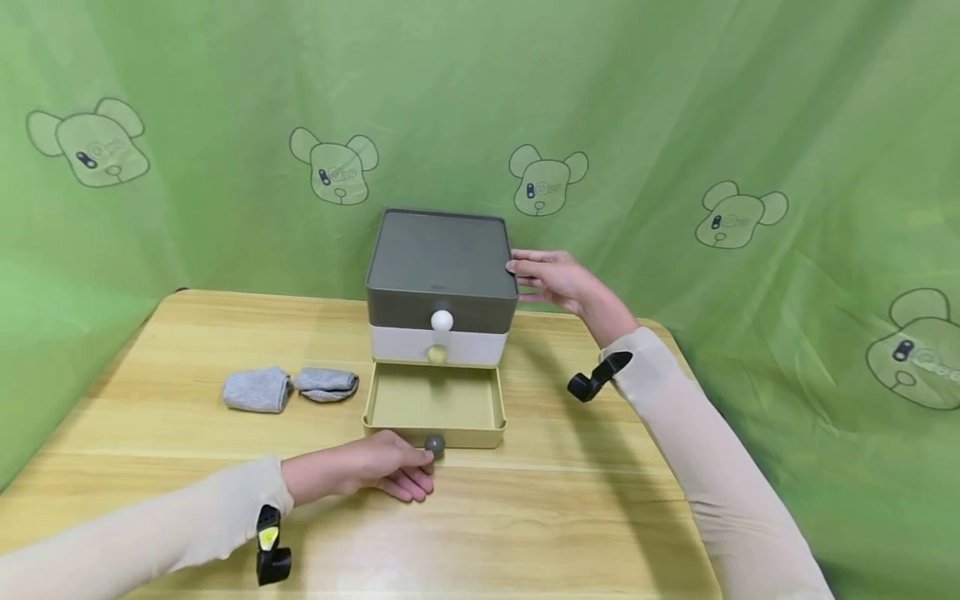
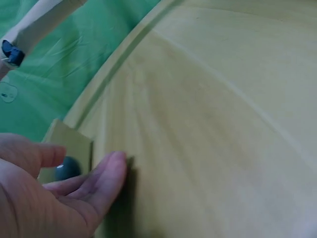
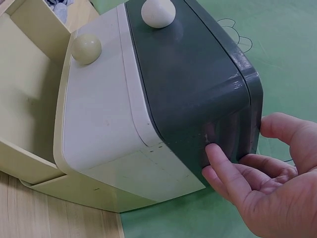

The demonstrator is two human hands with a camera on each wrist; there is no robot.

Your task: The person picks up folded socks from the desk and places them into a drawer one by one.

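Observation:
A small three-tier drawer box (image 1: 442, 254) stands toward the back of the table, dark grey on top, white in the middle, beige below. Its beige bottom drawer (image 1: 438, 400) is pulled out and holds nothing that I can see. At the drawer's dark round knob (image 1: 434, 447), my left hand (image 1: 382, 467) pinches with thumb and index finger; the other fingers extend below. My right hand (image 1: 555, 279) rests against the box's right side, fingers fairly straight on the side wall (image 3: 213, 144) and thumb at the top rim.
Two folded grey cloth pieces (image 1: 257, 390) (image 1: 327, 384) lie on the wooden table (image 1: 562, 517) left of the box. A white knob (image 1: 442, 321) and a pale yellow knob (image 1: 437, 354) stick out above the open drawer. Green curtain (image 1: 450, 83) hangs behind and at both sides.

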